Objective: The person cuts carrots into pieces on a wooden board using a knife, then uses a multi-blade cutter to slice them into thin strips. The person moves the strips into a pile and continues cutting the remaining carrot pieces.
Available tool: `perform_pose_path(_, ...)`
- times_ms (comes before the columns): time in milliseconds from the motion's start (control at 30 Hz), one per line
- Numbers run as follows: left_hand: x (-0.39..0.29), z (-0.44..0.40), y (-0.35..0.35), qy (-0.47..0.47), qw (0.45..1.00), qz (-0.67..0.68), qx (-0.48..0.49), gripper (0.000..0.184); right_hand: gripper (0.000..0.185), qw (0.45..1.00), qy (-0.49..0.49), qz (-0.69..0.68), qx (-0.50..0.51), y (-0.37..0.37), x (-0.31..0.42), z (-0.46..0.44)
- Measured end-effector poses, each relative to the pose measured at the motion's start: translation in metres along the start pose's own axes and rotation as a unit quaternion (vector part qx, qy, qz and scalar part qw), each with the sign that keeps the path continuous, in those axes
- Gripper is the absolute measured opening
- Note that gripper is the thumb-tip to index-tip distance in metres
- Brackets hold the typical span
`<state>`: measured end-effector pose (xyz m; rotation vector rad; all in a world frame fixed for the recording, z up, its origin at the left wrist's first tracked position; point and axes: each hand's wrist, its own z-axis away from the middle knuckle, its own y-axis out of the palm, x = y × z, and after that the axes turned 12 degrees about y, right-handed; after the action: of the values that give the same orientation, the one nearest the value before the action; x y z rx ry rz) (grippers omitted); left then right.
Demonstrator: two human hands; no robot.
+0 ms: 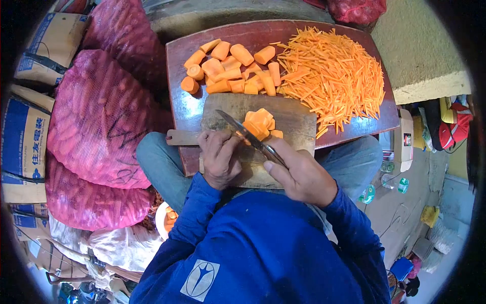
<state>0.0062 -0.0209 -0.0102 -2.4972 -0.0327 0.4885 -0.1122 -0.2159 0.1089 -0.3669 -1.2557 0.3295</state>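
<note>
My right hand (304,175) grips the dark handle of a kitchen knife (230,120), whose blade slants across the cutting board (215,111). Fingers curled, my left hand (220,157) rests on the board close to the blade. A bit of orange shows by its fingertips, apparently a carrot piece mostly hidden by hand and blade. Cut carrot slices (259,121) lie in a small heap just beyond the knife. Behind the board are peeled carrot chunks (212,67), and at the right spreads a large pile of carrot sticks (334,76).
The board lies over the near edge of a reddish-brown table (182,106), partly above my lap. A light wooden handle (182,137) juts out at its left. Pink mesh sacks (101,121) and cardboard boxes (25,147) stand left. Plastic bottles (389,181) lie on the right-hand floor.
</note>
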Motion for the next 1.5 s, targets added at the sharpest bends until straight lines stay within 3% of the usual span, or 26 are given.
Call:
perform_pose_path(267,-0.002,-0.004,-0.001,0.003,1.0,0.006,-0.008,0.044,0.032,0.998,0.028,0.038,0.029,-0.001,0.007,0.004)
perform_pose_path(567,-0.003,-0.002,-0.003,0.011,1.0,-0.006,-0.01,0.038,0.032,0.99,0.092,0.099,0.043,0.023,-0.003,-0.015)
perform_pose_path(633,-0.002,-0.001,-0.001,0.015,0.999,-0.024,-0.031,0.027,0.034,0.982,0.103,0.149,0.053,0.03,-0.013,-0.024)
perform_pose_path(767,-0.003,-0.001,0.0,0.006,0.999,-0.02,-0.039,0.026,0.036,0.984,0.08,0.153,0.046,0.03,-0.026,-0.026)
perform_pose_path(833,-0.002,-0.001,-0.003,0.006,0.999,-0.016,-0.027,0.029,0.028,0.997,-0.03,0.063,-0.023,0.03,-0.033,-0.024)
perform_pose_path(933,-0.005,-0.004,-0.004,-0.006,1.0,-0.008,-0.025,0.031,0.025,0.999,0.016,-0.03,-0.042,0.004,-0.006,-0.002)
perform_pose_path(1100,-0.003,-0.007,-0.003,-0.007,1.0,0.003,-0.023,0.028,0.025,0.998,0.007,0.01,-0.067,-0.011,0.005,0.012)
perform_pose_path(1500,-0.005,-0.006,-0.004,-0.029,0.999,0.002,-0.024,0.026,0.021,0.999,0.042,0.006,-0.008,0.009,0.006,0.014)
